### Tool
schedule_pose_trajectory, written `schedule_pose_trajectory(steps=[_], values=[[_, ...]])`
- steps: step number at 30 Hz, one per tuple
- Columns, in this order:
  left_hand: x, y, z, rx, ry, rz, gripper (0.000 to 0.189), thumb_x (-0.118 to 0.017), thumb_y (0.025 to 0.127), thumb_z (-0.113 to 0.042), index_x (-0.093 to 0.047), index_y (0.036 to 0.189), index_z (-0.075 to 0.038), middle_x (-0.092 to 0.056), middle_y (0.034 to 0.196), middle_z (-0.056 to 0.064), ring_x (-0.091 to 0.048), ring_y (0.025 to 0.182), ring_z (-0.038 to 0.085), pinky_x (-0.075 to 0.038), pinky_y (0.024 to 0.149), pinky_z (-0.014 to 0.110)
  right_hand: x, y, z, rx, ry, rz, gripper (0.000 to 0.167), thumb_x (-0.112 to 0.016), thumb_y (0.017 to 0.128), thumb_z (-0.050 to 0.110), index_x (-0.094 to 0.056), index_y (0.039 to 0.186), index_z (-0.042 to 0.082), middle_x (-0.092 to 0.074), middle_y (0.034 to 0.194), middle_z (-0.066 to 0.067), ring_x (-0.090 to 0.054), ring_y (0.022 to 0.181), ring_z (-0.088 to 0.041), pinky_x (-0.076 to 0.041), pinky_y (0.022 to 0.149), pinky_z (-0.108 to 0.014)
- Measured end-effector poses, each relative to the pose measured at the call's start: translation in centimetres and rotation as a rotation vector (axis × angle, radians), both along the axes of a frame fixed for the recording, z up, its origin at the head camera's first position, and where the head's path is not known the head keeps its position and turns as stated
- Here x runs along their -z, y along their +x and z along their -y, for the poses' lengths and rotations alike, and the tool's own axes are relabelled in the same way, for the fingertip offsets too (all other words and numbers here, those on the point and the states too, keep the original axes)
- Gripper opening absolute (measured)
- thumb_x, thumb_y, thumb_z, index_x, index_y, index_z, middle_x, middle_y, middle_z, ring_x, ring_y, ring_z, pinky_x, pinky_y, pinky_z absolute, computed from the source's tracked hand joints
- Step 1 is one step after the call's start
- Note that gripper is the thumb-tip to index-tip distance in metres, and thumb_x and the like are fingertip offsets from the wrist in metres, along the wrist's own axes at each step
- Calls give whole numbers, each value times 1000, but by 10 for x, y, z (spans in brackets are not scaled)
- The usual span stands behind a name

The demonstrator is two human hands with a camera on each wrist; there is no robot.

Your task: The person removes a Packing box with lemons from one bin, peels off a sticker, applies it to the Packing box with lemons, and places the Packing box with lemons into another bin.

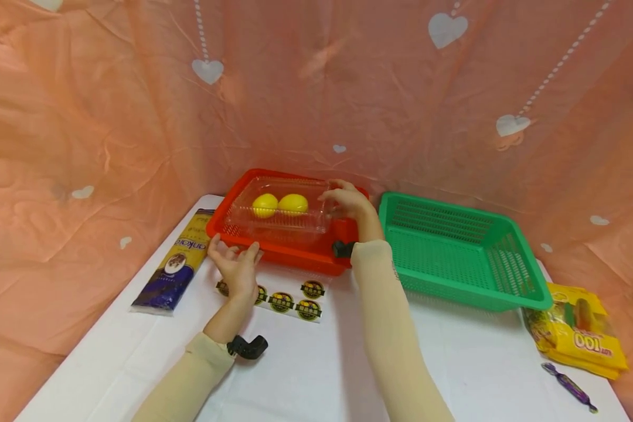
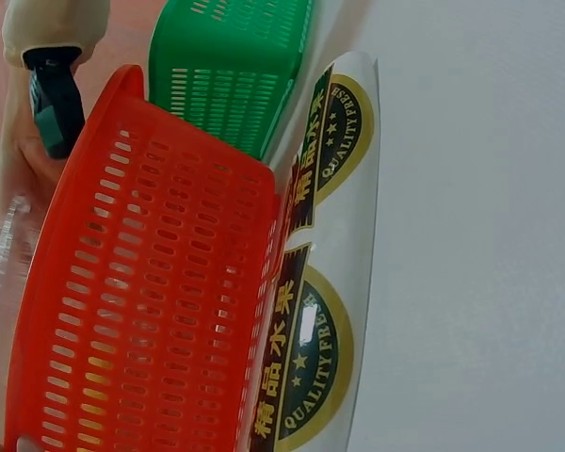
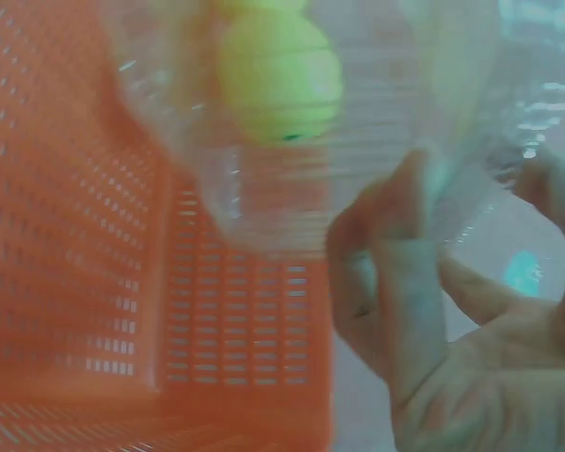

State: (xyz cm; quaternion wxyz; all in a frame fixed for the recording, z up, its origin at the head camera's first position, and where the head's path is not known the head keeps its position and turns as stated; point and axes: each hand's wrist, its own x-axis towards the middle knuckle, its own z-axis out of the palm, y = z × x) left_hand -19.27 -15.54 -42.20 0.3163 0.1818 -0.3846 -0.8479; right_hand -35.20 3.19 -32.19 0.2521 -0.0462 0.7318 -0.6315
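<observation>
Two yellow lemons [image 1: 293,204] sit inside a clear plastic box [image 1: 316,223], which is tilted in the red basket [image 1: 290,258]. With its thumb and fingers, my right hand [image 1: 350,202] grips the box's right end. In the right wrist view, the fingers [image 3: 405,217] pinch the clear plastic at its edge, and a lemon [image 3: 281,80] shows through it. My left hand [image 1: 235,269] is at the basket's front left corner, fingers loosely spread with tips right at the rim. Only its fingertips [image 2: 28,444] show in the left wrist view.
A sheet of round fruit stickers [image 1: 281,302] lies before the red basket. To the right stands a green basket [image 1: 464,287], with a yellow snack bag [image 1: 580,334] and a purple-wrapped candy [image 1: 569,387] beyond. A blue and yellow packet [image 1: 176,264] lies at left.
</observation>
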Motion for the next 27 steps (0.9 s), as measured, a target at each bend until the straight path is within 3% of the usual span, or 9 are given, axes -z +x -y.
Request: schedule_pose_trajectory(steps=[5, 9, 12, 15, 18, 22, 27], values=[[-1, -2, 0, 4, 1, -26, 80, -62, 88, 18, -23, 144, -24, -37, 93, 7, -57, 72, 16, -59, 73, 27, -19, 1, -9, 58, -130, -8, 69, -59, 99, 11, -24, 158, 19, -42, 143, -12, -55, 56, -20, -57, 58, -27], [-2, -4, -1, 10, 4, -31, 80, -62, 88, 18, -23, 144, -24, -37, 93, 6, -56, 72, 17, -59, 74, 27, -38, 6, -22, 80, -153, -46, 70, -60, 98, 11, -24, 158, 19, -48, 123, -11, -54, 56, -18, -57, 58, -28], [-2, -4, -1, 14, 6, -25, 80, -62, 88, 18, -24, 144, -24, -36, 93, 6, -56, 71, 16, -59, 74, 28, -51, 13, -37, 77, -150, -74, 69, -59, 98, 10, -25, 158, 19, -49, 121, -11, -48, 52, -17, -55, 57, -27], [-3, -3, 1, 13, 8, -19, 79, -62, 88, 18, -24, 143, -24, -37, 93, 7, -56, 71, 16, -59, 74, 27, -61, 24, -55, 53, -159, -86, 69, -57, 99, 8, -24, 159, 19, -46, 131, -10, -42, 50, -16, -51, 57, -27], [-5, -3, 5, 2, 6, -31, 79, -61, 88, 18, -24, 144, -23, -39, 95, 7, -55, 72, 17, -59, 73, 26, -68, 36, -74, 19, -171, -102, 68, -55, 100, 7, -24, 159, 19, -46, 130, -12, -40, 52, -15, -48, 59, -28], [-8, -4, 10, -4, 0, -62, 79, -61, 88, 18, -23, 144, -23, -39, 97, 7, -55, 74, 18, -58, 74, 27, -74, 53, -102, -16, -150, -160, 68, -55, 99, 6, -25, 159, 18, -44, 127, -13, -48, 59, -14, -50, 62, -29], [-11, -5, 10, 2, 1, -53, 79, -62, 88, 17, -23, 144, -24, -37, 98, 8, -57, 76, 19, -58, 74, 26, -76, 80, -140, -33, -94, -203, 70, -58, 99, 7, -24, 159, 19, -42, 131, -15, -62, 71, -14, -53, 63, -28]])
